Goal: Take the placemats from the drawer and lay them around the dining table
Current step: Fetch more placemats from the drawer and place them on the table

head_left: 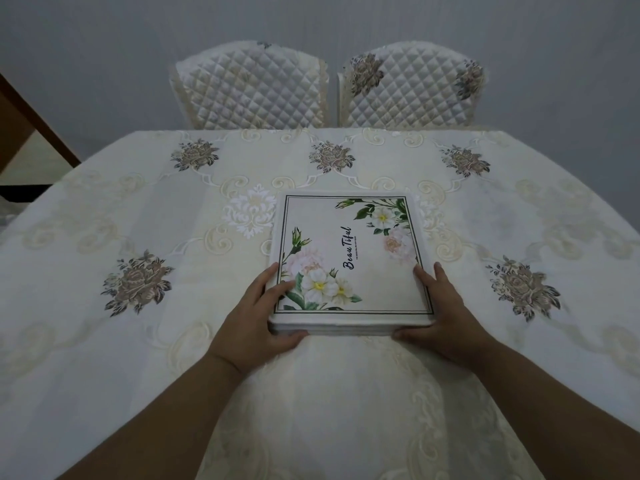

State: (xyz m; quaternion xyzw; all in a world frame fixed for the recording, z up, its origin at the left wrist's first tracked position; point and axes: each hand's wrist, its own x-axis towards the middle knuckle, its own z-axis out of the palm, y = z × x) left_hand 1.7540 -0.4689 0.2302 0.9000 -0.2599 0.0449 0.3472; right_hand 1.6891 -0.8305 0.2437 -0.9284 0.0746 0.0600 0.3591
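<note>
A wide table (104, 216) fills most of the view, draped in a cream cloth with pale scrollwork and scattered embroidered brown-grey flower clusters. Behind its far edge stand two chairs, the left chair (251, 86) and the right chair (412, 84), side by side, both with quilted diamond-stitched covers in off-white; the right one carries dark floral patches.

Near the middle of the table, toward the near side, lies the stack of placemats (349, 258), square, flat on the cloth, its layered edges showing along the near side. The top mat is cream with a thin dark border line set inside the margin, a spray of white and blush flowers with green leaves at the near left corner, another at the far right corner, and the word "Beautiful" in dark script running along the middle.

The left hand (258, 317) grips the stack's near left corner, fingers lying over the top edge and thumb curled against the near side. The right hand (443, 313) clasps the near right corner likewise, fingers along the right edge, thumb pressed on the near side.
</note>
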